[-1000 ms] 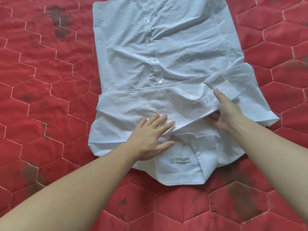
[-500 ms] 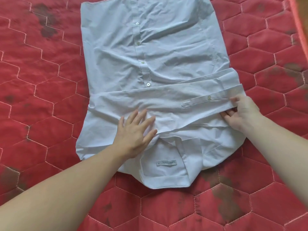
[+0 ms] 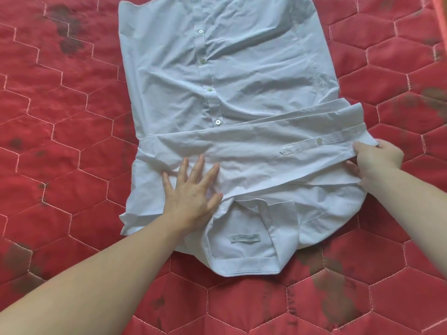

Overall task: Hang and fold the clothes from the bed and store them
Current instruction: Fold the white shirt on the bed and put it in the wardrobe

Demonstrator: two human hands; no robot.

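Note:
A pale blue button-up shirt [image 3: 242,76] lies flat on the red quilted bed [image 3: 60,141], collar [image 3: 244,259] nearest me with its label showing. Both sleeves are folded across the chest as a band [image 3: 254,153]. My left hand [image 3: 191,189] presses flat with spread fingers on the left part of that band, just above the collar. My right hand [image 3: 375,163] pinches the cuff end of the folded sleeve at the shirt's right edge, thumb on top and fingers under the cloth.
The red bedcover has hexagon stitching and dark stains [image 3: 65,30] at the upper left and near the collar at the lower right [image 3: 331,281]. An orange strip [image 3: 441,18] shows at the top right corner.
My right hand has drawn the sleeve cuff outward to the right, so the sleeve now lies straight across the chest. My left hand stays pressed on the shirt.

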